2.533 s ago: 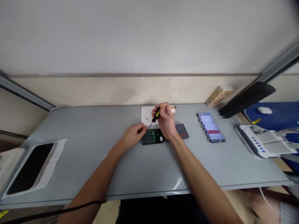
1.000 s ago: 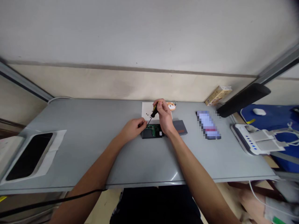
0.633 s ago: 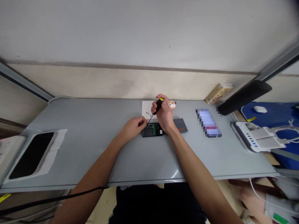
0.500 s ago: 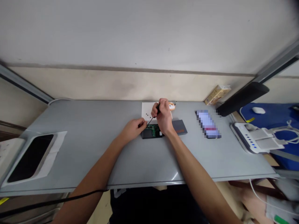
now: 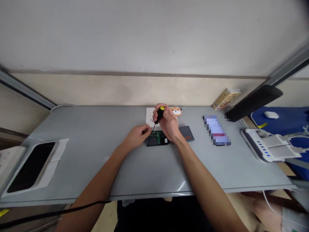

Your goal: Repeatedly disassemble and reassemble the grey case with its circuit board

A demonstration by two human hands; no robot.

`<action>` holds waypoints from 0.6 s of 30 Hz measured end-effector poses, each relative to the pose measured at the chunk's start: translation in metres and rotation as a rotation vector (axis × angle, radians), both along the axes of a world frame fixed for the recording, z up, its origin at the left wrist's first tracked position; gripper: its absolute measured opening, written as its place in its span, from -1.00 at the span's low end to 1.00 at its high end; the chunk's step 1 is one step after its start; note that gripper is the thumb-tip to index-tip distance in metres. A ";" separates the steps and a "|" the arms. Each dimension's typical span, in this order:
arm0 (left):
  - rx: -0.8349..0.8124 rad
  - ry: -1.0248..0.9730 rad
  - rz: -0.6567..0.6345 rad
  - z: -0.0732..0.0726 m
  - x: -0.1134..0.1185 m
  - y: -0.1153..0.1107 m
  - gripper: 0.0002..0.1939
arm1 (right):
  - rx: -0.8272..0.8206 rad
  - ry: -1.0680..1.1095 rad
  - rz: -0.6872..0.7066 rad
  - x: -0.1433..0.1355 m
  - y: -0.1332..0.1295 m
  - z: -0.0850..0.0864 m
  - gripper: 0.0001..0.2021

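Note:
My right hand is wrapped round a black screwdriver with a yellow end cap. Its thin shaft slants down to the upper left part of a green circuit board in a dark case. Beside the tip is my left hand, its thumb and forefinger pinched at the case's upper left corner; what they hold, if anything, is too small to tell. Behind the case lies a white sheet with several small dark screws. A dark grey cover rests right of the case.
An orange dog-face item lies behind my right hand. Farther right are a lit phone, a small carton, a black cylinder and a white power strip. At the far left lies a black-screened device.
My right hand has tipped the screwdriver more upright and its yellow end now shows. My left hand stays at the case's corner. The whole view has shifted slightly.

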State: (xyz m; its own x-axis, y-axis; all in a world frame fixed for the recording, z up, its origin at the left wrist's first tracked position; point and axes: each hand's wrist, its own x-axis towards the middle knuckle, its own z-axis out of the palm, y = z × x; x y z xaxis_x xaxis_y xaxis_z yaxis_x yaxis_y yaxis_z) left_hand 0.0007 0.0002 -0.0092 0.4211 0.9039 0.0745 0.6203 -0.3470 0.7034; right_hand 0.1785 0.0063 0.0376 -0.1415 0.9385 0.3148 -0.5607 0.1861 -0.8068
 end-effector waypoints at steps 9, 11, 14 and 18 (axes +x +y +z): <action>0.011 0.012 -0.003 -0.004 -0.001 0.001 -0.61 | -0.025 0.044 -0.069 -0.013 -0.005 -0.004 -0.69; 0.015 0.012 -0.008 -0.003 -0.001 0.000 -0.62 | -0.015 0.016 -0.070 -0.009 -0.003 -0.004 -0.70; 0.024 0.012 -0.012 0.000 0.000 -0.001 -0.63 | -0.016 -0.043 -0.046 -0.004 0.000 -0.004 -0.67; 0.021 0.019 -0.011 0.003 0.001 -0.002 -0.61 | -0.044 -0.057 -0.040 -0.003 0.001 -0.004 -0.58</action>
